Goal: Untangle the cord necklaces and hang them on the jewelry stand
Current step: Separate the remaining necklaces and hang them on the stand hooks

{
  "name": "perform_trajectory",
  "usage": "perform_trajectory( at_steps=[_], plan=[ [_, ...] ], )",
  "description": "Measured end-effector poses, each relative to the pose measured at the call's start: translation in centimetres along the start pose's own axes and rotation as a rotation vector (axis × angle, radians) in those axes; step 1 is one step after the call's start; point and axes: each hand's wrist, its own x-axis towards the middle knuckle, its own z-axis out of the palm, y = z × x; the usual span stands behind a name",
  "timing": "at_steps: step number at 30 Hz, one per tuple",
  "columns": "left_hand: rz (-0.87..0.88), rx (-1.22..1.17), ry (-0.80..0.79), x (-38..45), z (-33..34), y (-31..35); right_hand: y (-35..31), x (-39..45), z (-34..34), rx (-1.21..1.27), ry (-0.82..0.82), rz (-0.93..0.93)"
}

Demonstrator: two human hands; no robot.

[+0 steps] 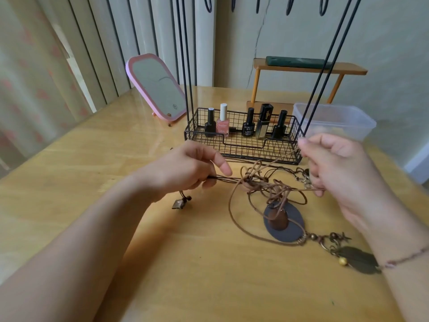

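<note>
Head view: the left hand [190,168] pinches a bundle of dark cord strands between thumb and curled fingers, drawing them sideways from the knot. The right hand [334,166] is curled too, gripping light brown cord that runs from its fingertips down into the same knot. The tangled cord necklaces [267,184] lie between the hands on the wooden table [92,159], near its middle, with an oval pendant [284,220] and a leaf charm [358,259] trailing toward the near right edge. A small square charm [178,203] hangs below the left hand. Just behind the tangle stands the black wire jewelry stand [241,145], its basket holding nail polish bottles [222,123]. A pink mirror [156,86] leans toward the far left edge; a clear plastic tub [336,119] sits at the far right.
</note>
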Motion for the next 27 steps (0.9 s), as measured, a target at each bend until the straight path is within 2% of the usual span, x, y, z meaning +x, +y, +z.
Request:
perform_trajectory(
  at_steps=[4, 7, 9, 11, 14, 17, 21, 24, 27],
  plan=[
    [0.017, 0.042, -0.194, -1.1, -1.6, 0.4, 0.3, 0.3, 0.0, -0.078, 0.019, -0.047],
    [0.173, -0.136, -0.339, -1.5, -2.6, 0.1, 0.9, 0.3, 0.6, -0.158, 0.016, -0.152],
    [0.255, -0.23, -0.358, -1.5, -2.7, -0.1, 1.3, 0.0, 1.3, -0.32, 0.117, -0.318],
    [0.277, -0.272, -0.346, -1.3, -2.3, 0.0, 1.0, -0.7, 1.9, -0.336, 0.175, -0.557],
    [0.234, -0.299, -0.334, -1.1, -1.8, 0.0, 0.7, -2.3, 3.2, -0.216, -0.008, -0.76],
    [0.179, -0.319, -0.377, -1.1, -1.7, 0.2, 0.7, -3.1, 4.3, -0.209, -0.059, -0.727],
    [0.155, -0.372, -0.511, -1.3, -1.7, 0.1, 0.7, -3.1, 4.0, -0.283, -0.005, -0.544],
    [0.096, -0.369, -0.61, -1.6, -1.8, 0.1, 0.4, -3.0, 3.6, -0.411, -0.101, -0.436],
    [0.046, -0.28, -0.632, -1.8, -2.0, 0.1, 0.3, -2.9, 3.7, -0.374, -0.17, -0.416]
  ],
)
